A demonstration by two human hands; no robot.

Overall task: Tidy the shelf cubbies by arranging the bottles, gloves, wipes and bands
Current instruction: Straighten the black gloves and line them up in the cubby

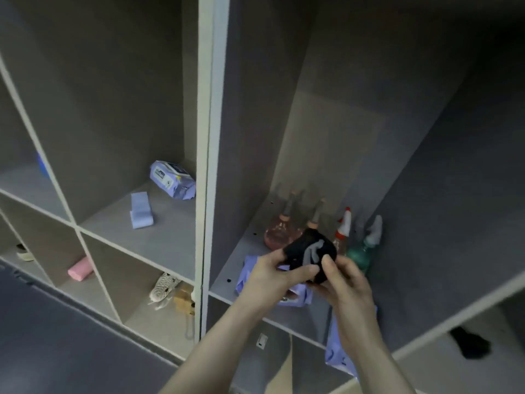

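Both hands hold a bunched black and grey glove [308, 254] in front of the right cubby. My left hand [272, 273] grips its left side and my right hand [343, 282] pinches its right side. Behind it stand two pink round bottles [277, 233], a spray bottle with a red and white nozzle [342, 231] and a green spray bottle [360, 253]. A purple wipes pack [292, 300] lies under my hands. Another purple wipes pack [172, 179] and a folded light purple piece [139, 210] lie in the left cubby.
A white vertical divider [205, 166] splits the shelf. Lower cubbies hold a pink block [81, 269], a white knitted glove [163, 285], a tan item [183, 301] and a black glove [470, 342] at the lower right. A second purple pack [336, 356] sits under my right forearm.
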